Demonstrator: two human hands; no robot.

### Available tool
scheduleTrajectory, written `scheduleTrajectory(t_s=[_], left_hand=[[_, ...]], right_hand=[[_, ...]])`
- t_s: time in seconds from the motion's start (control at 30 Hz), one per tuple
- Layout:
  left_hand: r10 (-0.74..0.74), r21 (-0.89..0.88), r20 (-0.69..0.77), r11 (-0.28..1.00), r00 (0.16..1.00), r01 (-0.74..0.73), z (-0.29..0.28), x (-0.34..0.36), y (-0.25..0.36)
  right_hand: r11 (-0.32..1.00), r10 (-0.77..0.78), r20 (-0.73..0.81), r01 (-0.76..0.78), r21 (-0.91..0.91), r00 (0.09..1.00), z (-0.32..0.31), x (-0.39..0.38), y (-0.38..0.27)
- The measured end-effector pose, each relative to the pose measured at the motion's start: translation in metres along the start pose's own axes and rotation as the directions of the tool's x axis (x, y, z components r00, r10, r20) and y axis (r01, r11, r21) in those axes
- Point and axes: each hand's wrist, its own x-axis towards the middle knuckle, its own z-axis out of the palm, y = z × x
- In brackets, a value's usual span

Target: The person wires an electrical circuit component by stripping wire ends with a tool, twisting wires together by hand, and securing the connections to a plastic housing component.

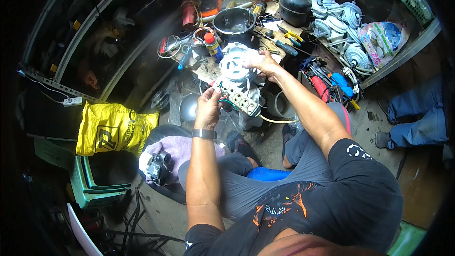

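In front of me a white power strip (238, 97) with several sockets slants down to the right, a pale cord leaving its right end. My left hand (207, 107) is at its upper left end, thumb and fingertips pinched close to a socket. A thin green wire (229, 104) bends beside that hand; whatever the fingertips hold is too small to tell. Just beyond the strip is a round white slotted housing (235, 65), like a fan motor cover. My right hand (268, 67) grips its right edge, fingers curled over the rim.
A spray can with a red cap (213, 47) and a black pot (234, 24) stand on the cluttered bench. White fan parts (339, 22) pile up at far right, above a tool heap (327, 83). To the left are a yellow sack (113, 128) and a green chair (90, 185).
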Motion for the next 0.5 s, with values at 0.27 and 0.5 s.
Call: scheduleTrajectory(t_s=[0.27,0.5], left_hand=[[-0.002,-0.010,-0.012,1.000,1.000,0.002,-0.015,0.002,-0.005],[0.006,0.039,0.008,0.999,1.000,-0.006,-0.015,0.000,0.001]], right_hand=[[0.932,0.259,0.265,-0.312,0.184,0.929,0.001,0.019,0.008],[0.987,0.159,0.318,-0.155,-0.038,0.934,0.003,0.039,0.029]])
